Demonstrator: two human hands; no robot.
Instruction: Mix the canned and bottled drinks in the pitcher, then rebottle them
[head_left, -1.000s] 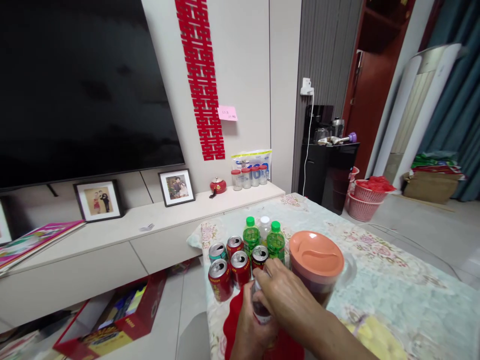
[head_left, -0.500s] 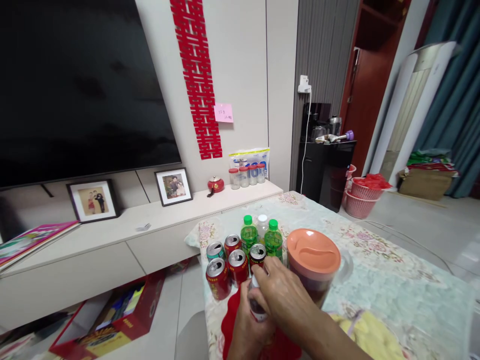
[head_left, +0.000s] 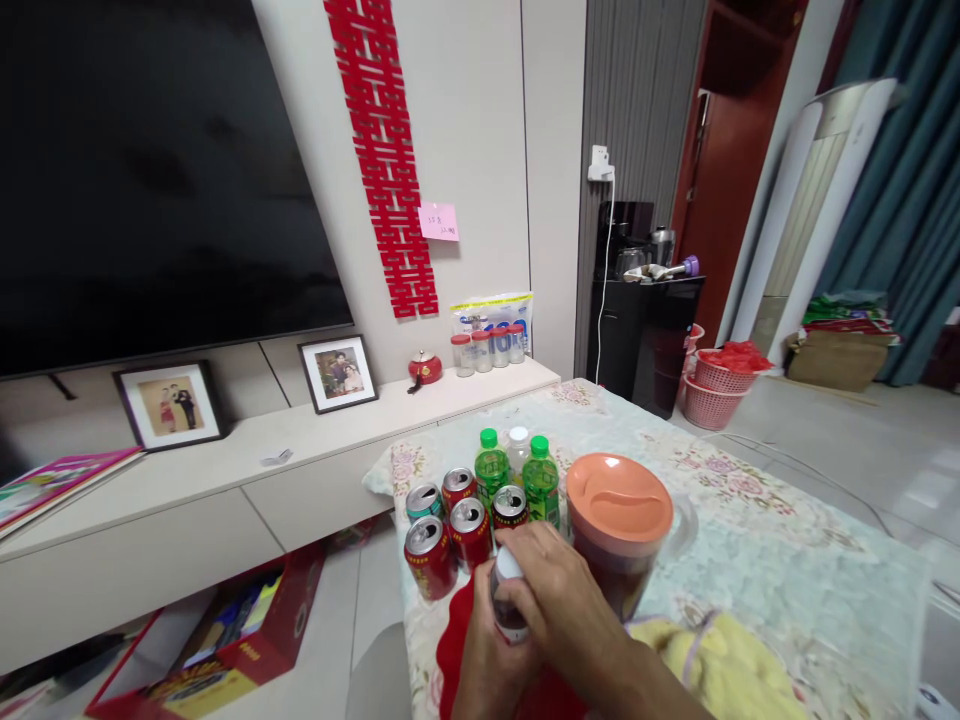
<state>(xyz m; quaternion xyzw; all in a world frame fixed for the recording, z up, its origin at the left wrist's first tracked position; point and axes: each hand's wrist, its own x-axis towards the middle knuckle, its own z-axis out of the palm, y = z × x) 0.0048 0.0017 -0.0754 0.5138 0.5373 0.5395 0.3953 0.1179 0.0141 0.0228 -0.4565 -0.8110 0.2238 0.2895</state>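
A small dark bottle with a pale cap [head_left: 507, 566] is between my two hands, above a red scalloped tray [head_left: 451, 640]. My left hand [head_left: 491, 655] is wrapped round the bottle's lower part. The fingers of my right hand [head_left: 566, 590] are closed at its cap and upper side. Just beyond stand several opened drink cans [head_left: 469, 530], mostly red. Behind them are two green-capped bottles [head_left: 540, 485] and a clear bottle with a white cap [head_left: 519, 450]. To the right of my right hand is a large container with an orange lid [head_left: 619, 497].
A flowered cloth [head_left: 765, 560] covers the table. A yellow cloth [head_left: 727, 665] lies at its near right. Picture frames [head_left: 339, 373], a small red pot [head_left: 425, 367] and several red-lidded jars [head_left: 481, 351] stand on the white cabinet [head_left: 322, 445]. A red box [head_left: 255, 640] sits on the floor at left.
The view has shifted slightly, so the scene sits a little further left. My right hand has turned a bit on the bottle, and more of the pale cap shows.
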